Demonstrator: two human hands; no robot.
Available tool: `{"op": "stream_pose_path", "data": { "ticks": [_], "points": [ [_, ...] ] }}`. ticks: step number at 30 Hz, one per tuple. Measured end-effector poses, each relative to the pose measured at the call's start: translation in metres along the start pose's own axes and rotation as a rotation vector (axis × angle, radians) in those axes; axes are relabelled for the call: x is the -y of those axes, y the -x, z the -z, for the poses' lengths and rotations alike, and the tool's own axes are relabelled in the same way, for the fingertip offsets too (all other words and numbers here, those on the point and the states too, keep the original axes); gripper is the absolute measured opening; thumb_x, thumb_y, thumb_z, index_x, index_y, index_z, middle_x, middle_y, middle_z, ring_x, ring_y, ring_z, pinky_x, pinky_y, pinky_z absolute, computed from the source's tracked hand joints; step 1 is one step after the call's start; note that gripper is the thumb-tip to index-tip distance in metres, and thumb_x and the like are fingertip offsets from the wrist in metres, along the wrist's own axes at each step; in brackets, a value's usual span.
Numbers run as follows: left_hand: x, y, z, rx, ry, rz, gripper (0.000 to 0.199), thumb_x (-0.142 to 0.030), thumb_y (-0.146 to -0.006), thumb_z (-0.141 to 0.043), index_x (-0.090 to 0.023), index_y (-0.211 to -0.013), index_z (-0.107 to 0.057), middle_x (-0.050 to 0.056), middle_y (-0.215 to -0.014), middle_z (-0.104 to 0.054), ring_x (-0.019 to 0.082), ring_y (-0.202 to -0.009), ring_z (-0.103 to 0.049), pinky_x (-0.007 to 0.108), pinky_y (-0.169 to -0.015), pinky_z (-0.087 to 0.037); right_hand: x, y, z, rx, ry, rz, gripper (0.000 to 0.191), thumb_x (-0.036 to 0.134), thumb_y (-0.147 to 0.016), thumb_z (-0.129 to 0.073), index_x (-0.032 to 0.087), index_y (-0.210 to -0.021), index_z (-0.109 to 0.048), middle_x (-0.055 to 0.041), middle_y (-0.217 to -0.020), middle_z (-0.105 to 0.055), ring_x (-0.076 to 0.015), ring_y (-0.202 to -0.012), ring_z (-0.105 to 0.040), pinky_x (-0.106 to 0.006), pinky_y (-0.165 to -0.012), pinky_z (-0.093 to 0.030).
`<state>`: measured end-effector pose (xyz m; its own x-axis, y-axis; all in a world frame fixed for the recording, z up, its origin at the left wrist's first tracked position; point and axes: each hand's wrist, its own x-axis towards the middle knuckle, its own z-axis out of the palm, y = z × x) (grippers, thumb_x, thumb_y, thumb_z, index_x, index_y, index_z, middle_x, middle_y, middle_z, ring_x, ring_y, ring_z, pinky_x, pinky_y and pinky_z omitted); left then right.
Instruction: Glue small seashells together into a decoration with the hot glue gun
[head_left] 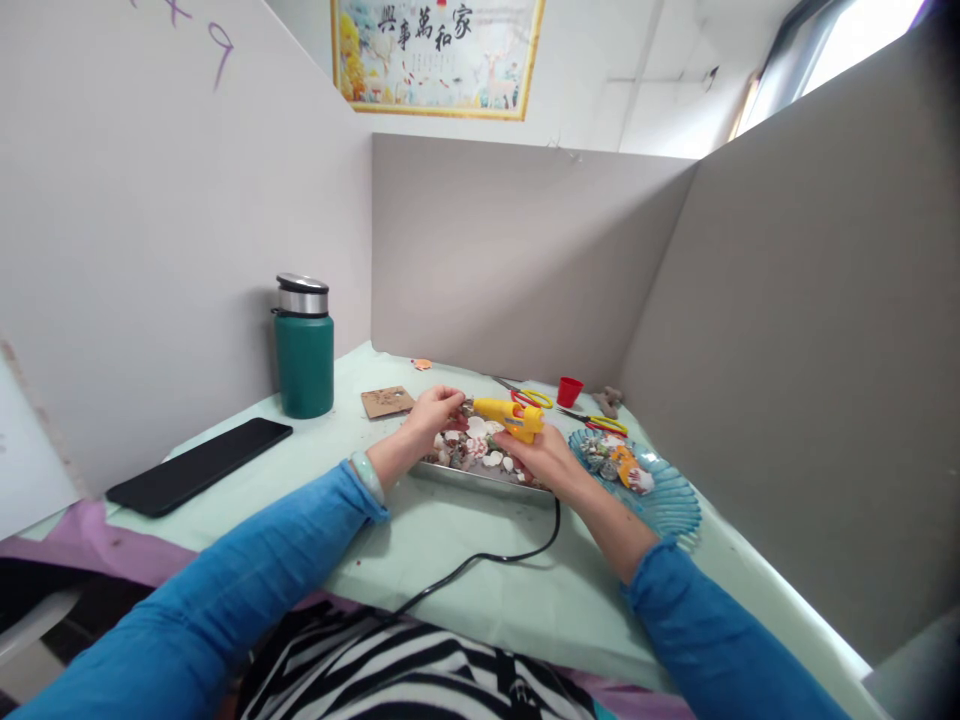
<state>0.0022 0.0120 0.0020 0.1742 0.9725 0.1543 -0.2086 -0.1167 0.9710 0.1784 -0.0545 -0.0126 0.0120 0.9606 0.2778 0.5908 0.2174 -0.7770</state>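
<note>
My right hand point(537, 452) is closed around a yellow hot glue gun point(504, 412), whose nozzle points left. At the nozzle, my left hand point(435, 412) pinches a small dark piece, perhaps a shell, too small to make out. Beneath both hands lies a shallow metal tray point(480, 482) with many shells point(476, 445), white and brownish. From the glue gun a black cord point(487, 556) runs over the table towards my lap.
On the left stand a green bottle point(305, 365) and a black phone-like slab point(202, 465). A cardboard piece point(386, 402) lies behind my left hand. Scissors point(525, 396), a red cup point(569, 391) and a blue shell-shaped dish point(675, 505) are at the right. Grey partitions point(517, 250) enclose the table.
</note>
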Motion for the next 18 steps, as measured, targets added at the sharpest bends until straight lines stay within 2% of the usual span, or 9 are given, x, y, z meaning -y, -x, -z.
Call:
{"op": "stream_pose_path", "data": {
  "ticks": [3,10,18],
  "points": [
    [-0.002,0.002,-0.001,-0.012,-0.011,0.004,0.006,-0.014,-0.079,-0.056,-0.012,-0.077,-0.051,-0.001,-0.053,-0.054,0.010,-0.045,-0.055,0.027,-0.053,-0.052,0.002,0.001,0.000,0.022,0.007,-0.031,0.033,0.049,-0.074,-0.055,0.017,-0.065,-0.057,0.0018,-0.047,-0.052,-0.0103,-0.038,-0.048,-0.021,-0.040,-0.036],
    [0.002,-0.002,0.000,-0.001,-0.017,-0.011,0.005,-0.015,-0.080,-0.054,-0.012,-0.078,-0.051,-0.001,-0.055,-0.054,0.010,-0.047,-0.055,0.026,-0.053,-0.052,0.009,0.004,0.000,-0.075,0.038,-0.003,0.029,0.045,-0.071,-0.058,0.016,-0.071,-0.059,0.0021,-0.051,-0.055,-0.0107,-0.046,-0.050,-0.021,-0.045,-0.037],
    [0.002,-0.001,0.001,0.009,0.014,-0.007,0.010,-0.019,-0.076,-0.061,-0.012,-0.076,-0.053,0.000,-0.057,-0.055,0.010,-0.048,-0.055,0.025,-0.052,-0.052,0.017,0.008,0.000,-0.111,0.119,-0.026,0.031,0.046,-0.070,-0.056,0.017,-0.078,-0.061,0.0011,-0.058,-0.058,-0.0125,-0.052,-0.053,-0.022,-0.049,-0.037]
  ]
}}
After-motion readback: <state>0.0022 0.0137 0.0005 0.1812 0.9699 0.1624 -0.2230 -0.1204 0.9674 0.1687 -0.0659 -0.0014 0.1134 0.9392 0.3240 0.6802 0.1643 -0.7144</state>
